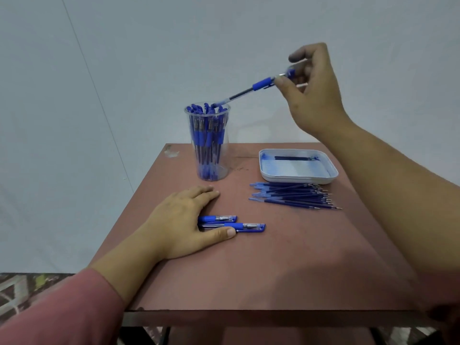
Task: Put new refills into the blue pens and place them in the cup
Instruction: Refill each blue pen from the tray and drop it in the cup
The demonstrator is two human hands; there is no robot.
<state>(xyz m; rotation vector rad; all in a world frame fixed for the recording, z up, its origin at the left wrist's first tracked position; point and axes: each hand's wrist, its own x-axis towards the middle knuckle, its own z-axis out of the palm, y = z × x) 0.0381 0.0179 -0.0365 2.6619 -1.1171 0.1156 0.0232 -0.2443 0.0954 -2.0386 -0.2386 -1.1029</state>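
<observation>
Head view: the right hand (313,95) pinches a blue pen (249,90) by its upper end, with the lower end just at the rim of the crowded cup (224,168). It is best to tilt the pen upright, find a gap, then let go. The left hand (184,220) lies flat, fingers straight, against two pens (246,227) on the tabletop (273,270).

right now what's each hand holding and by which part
The right hand pinches a pen by its tip end, past the blue grip, its other end at the cup. The left hand lies flat, gripping nothing.
</observation>
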